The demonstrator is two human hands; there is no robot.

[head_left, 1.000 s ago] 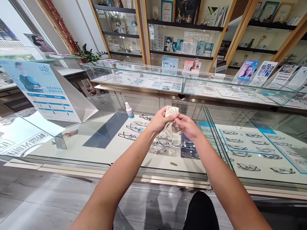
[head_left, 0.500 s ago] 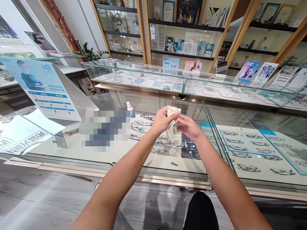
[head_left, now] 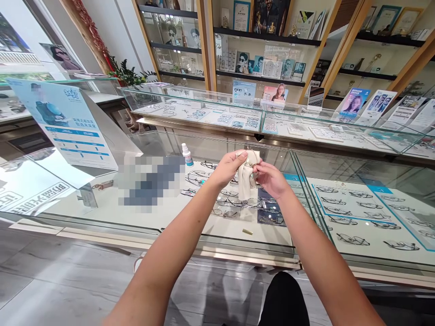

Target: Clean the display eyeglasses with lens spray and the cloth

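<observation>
By the left hand [head_left: 228, 171], a beige cloth [head_left: 244, 184] is gripped, its fingers curled closed and its thumb pressed on top. By the right hand [head_left: 272, 179], what seems to be a pair of thin-rimmed glasses [head_left: 253, 180] is pinched at the cloth's right edge, partly hidden by the cloth. Both items are held between the 2 hands, above the glass tabletop [head_left: 220, 232]. Below the hands, eyeglass frames [head_left: 227, 199] are laid out in rows. A white bottle [head_left: 188, 156] is stood left of and beyond the left hand. A gold-coloured strip [head_left: 247, 232] is seen on the hands' near side.
</observation>
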